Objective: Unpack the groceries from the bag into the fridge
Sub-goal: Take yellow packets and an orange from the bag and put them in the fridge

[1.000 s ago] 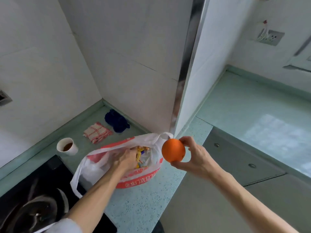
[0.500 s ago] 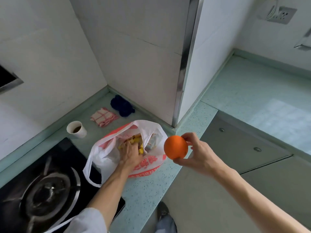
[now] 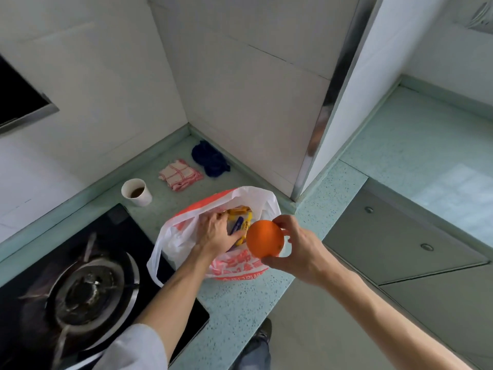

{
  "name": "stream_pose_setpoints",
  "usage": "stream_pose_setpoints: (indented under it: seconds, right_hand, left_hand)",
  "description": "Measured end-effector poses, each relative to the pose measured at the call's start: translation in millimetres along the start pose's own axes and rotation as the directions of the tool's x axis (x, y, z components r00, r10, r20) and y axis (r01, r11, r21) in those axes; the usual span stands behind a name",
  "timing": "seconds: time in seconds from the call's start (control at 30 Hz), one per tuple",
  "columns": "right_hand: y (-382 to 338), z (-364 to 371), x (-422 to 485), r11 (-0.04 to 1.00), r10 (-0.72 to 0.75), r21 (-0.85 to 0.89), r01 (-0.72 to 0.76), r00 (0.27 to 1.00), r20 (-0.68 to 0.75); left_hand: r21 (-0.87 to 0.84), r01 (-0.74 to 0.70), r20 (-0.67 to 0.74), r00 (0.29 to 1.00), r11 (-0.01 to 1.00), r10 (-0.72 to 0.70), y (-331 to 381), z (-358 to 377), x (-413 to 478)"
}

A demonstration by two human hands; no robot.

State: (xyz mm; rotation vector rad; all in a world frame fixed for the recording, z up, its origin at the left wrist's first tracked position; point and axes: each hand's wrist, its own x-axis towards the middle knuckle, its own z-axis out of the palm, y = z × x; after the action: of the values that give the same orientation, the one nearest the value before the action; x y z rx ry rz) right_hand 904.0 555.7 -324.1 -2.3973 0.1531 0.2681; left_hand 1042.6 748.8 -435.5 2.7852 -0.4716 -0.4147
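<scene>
Orange (image 3: 264, 242) up off the counter (image 3: 241, 311), pinched in the right hand (image 3: 298, 251), fingers (image 3: 282, 222) curled over its top and thumb under its bottom edge, held just in front of the bag's right side. Left hand (image 3: 216, 233) down inside the open mouth of the white-and-red plastic bag (image 3: 234, 265), fingers closed on a yellow packet (image 3: 244, 218) with a blue label. Bag slumped on the speckled green counter, one white handle loop hanging over the edge of the black gas hob (image 3: 80, 284). Grey sleeve (image 3: 133, 351) at the left forearm, near the bottom edge. Further back, beside the hob's far corner, a white paper cup (image 3: 136, 192) with brown liquid in it. Beyond that, a folded pink-striped cloth (image 3: 180, 174) and a crumpled dark blue cloth (image 3: 209, 160), side by side near the tiled wall corner. Off to the right, grey drawer fronts (image 3: 394, 236) under a second stretch of counter.
</scene>
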Motion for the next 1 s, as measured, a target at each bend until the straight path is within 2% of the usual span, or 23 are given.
stream_pose_setpoints:
  seconds: [0.1,0.27,0.47,0.6,0.7,0.8,0.9,1.0]
  right_hand:
    - [-1,5,12,1.0,0.014,0.003,-0.014,1.0,0.007]
    - [-1,7,23,1.0,0.025,0.013,-0.025,1.0,0.01]
    - [3,7,27,0.999,0.042,0.026,-0.041,0.999,-0.02]
    - [4,7,27,0.998,0.057,0.038,-0.056,0.998,-0.027]
    - [3,7,28,0.998,0.058,0.036,-0.057,0.998,-0.035]
    - [0,7,28,0.998,0.061,0.034,-0.06,0.997,-0.037]
    - [-2,7,27,0.998,0.063,0.023,-0.062,0.997,-0.039]
    - [-5,6,26,0.998,0.06,0.019,-0.059,0.997,-0.045]
  left_hand:
    - [0.099,-0.031,0.003,1.0,0.995,0.03,2,3,7]
    - [0.135,-0.058,0.069,0.996,0.989,0.049,-2,12,29]
    - [0.115,-0.099,-0.017,0.995,0.988,0.102,-14,20,41]
    - [-0.09,-0.158,0.072,0.984,0.983,0.165,-25,20,37]
    - [-0.051,-0.144,0.153,0.977,0.988,0.15,-31,19,32]
    - [-0.117,-0.108,0.262,0.956,0.987,0.135,-37,18,28]
    - [-0.162,-0.066,0.208,0.973,0.985,0.099,-40,13,25]
    - [-0.147,-0.083,0.126,0.987,0.986,0.102,-45,10,27]
